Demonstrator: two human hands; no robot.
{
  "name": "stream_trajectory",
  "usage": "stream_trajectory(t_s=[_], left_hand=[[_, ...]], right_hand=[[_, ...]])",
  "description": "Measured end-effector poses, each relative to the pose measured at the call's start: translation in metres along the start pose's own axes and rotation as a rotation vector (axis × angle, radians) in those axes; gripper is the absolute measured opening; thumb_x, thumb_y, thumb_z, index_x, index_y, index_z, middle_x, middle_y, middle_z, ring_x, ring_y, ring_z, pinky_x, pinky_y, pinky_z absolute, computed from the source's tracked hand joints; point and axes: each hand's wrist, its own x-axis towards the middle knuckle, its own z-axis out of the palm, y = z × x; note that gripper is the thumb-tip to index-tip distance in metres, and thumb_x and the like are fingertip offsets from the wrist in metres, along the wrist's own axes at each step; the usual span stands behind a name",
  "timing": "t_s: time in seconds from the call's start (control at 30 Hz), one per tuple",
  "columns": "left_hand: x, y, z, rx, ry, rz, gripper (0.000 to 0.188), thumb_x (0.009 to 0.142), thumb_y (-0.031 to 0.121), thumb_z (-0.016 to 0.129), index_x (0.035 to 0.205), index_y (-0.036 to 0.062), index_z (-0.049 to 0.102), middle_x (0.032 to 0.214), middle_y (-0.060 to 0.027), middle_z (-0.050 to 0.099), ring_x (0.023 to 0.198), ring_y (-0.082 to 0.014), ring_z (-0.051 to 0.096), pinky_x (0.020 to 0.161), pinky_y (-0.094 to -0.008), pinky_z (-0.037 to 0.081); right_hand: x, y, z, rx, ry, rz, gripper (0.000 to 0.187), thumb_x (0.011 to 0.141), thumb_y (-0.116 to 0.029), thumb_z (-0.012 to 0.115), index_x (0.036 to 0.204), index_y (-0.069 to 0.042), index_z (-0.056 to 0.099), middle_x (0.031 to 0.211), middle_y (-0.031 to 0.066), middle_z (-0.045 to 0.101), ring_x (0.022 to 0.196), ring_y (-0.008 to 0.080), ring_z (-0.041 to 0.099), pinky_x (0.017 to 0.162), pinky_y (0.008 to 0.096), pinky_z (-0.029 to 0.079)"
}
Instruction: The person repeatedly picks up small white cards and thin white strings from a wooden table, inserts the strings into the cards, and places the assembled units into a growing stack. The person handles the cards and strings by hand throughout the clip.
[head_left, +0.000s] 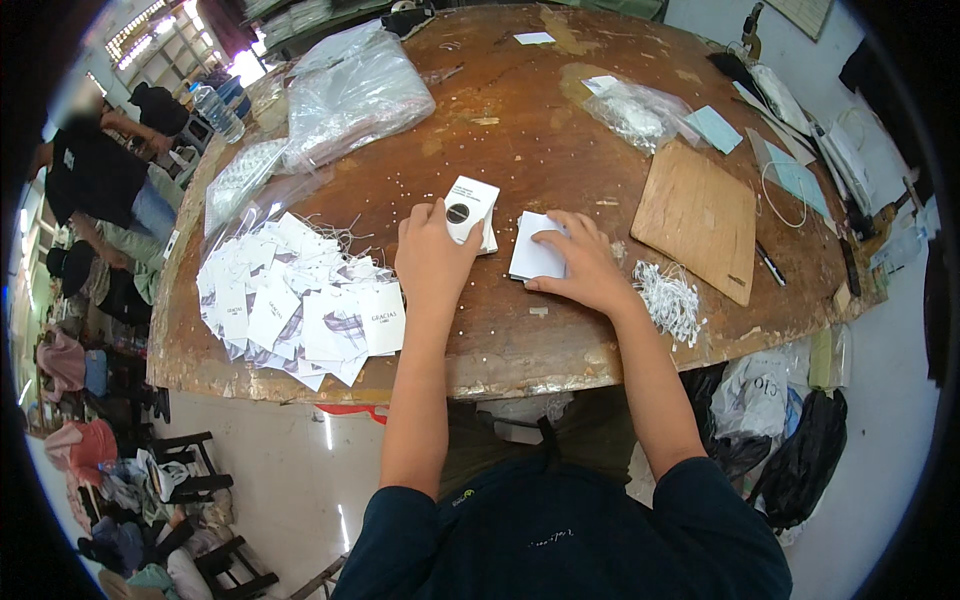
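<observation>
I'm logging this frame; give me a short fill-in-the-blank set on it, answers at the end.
1. The left hand touches a white card stack whose top shows a dark ____.
2. The plain-topped white stack is touched by the ____ hand.
3. The loose card heap lies to the ____ of both hands.
4. The string bundle near the wooden board is coloured ____.

Missing words: circle; right; left; white.

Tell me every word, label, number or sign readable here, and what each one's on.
I'll give places, not wording.
Pile of white tags: dark capital lettering, legible on some.
White card stack at the left hand: lines of dark print, mostly too small.
White plastic bag, lower right: large dark letters, turned sideways.
Dark shirt: pale script, too blurred.
</observation>
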Motion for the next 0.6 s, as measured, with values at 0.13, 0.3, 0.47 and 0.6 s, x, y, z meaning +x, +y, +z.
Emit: stream_trajectory(t_s=[0.13,0.3,0.47,0.6], left_hand=[[-0.005,-0.008,-0.003,-0.06,0.002,0.048,0.049,0.076,0.027,0.079,0.113,-0.002,0.067,0.109,-0.0134,0.066,0.102,-0.0318,0.06,0.088,-0.0396,0.05],[-0.003,-0.014,0.002,-0.046,-0.026,0.035,0.056,0.076,0.032,0.08,0.117,-0.0041,0.067,0.115,-0.0185,0.067,0.112,-0.0344,0.059,0.098,-0.0416,0.045],[-0.003,-0.015,0.005,-0.097,-0.013,0.044,0.055,0.076,0.031,0.08,0.116,-0.0043,0.067,0.116,-0.0193,0.067,0.114,-0.0341,0.058,0.101,-0.0412,0.044],[-0.002,-0.017,0.007,-0.114,-0.073,0.039,0.056,0.076,0.03,0.08,0.118,-0.0041,0.066,0.118,-0.0186,0.066,0.116,-0.0337,0.057,0.101,-0.0414,0.043]], right_hand=[[-0.001,0.0,0.002,0.021,0.019,-0.02,0.059,0.07,-0.045,0.08,0.118,-0.014,0.065,0.143,0.0135,0.044,0.136,0.0349,0.034,0.109,0.0486,0.029],[-0.002,-0.001,0.003,0.009,0.026,-0.031,0.059,0.071,-0.046,0.08,0.118,-0.012,0.065,0.143,0.0139,0.044,0.136,0.035,0.034,0.11,0.0482,0.029],[-0.004,-0.001,0.003,0.014,0.021,-0.032,0.061,0.071,-0.047,0.079,0.118,-0.01,0.066,0.144,0.0165,0.042,0.138,0.035,0.032,0.109,0.0475,0.028],[-0.005,-0.001,0.004,-0.006,0.012,-0.031,0.061,0.072,-0.047,0.079,0.118,-0.01,0.066,0.144,0.0165,0.043,0.138,0.035,0.032,0.109,0.0474,0.028]])
